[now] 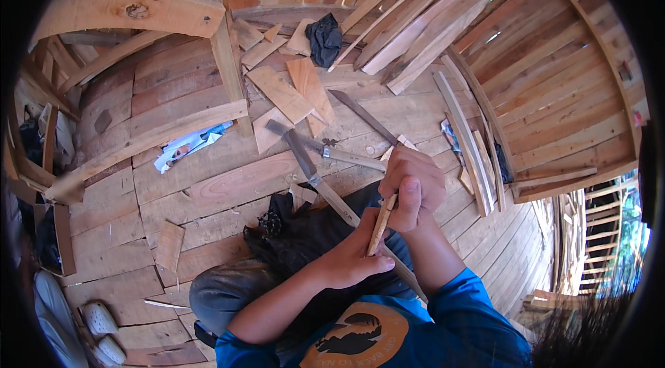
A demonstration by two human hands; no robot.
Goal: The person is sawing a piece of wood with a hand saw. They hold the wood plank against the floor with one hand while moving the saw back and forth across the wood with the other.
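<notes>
My right hand (413, 182) is closed around the grip end of a long knife (365, 116), its dark blade pointing away to the upper left. My left hand (351, 255), lower and just to the left, is closed on a narrow, flat wood piece (381, 226) that slants up towards my right thumb. Fingers hide much of the knife's grip. Across my lap leans a long-handled tool (336, 203) with a dark metal blade. Beyond it, a second wooden-handled metal tool (353, 158) lies beneath that blade, a bolt-like fitting near its joint.
Wood offcuts (280, 93) and a black bag (323, 40) lie ahead. A curved timber frame (131, 11) rises at left, with printed plastic (190, 147) on the planks. Long boards (464, 143) lie at right by a slatted wall (561, 77). Light clogs (100, 318) sit lower left.
</notes>
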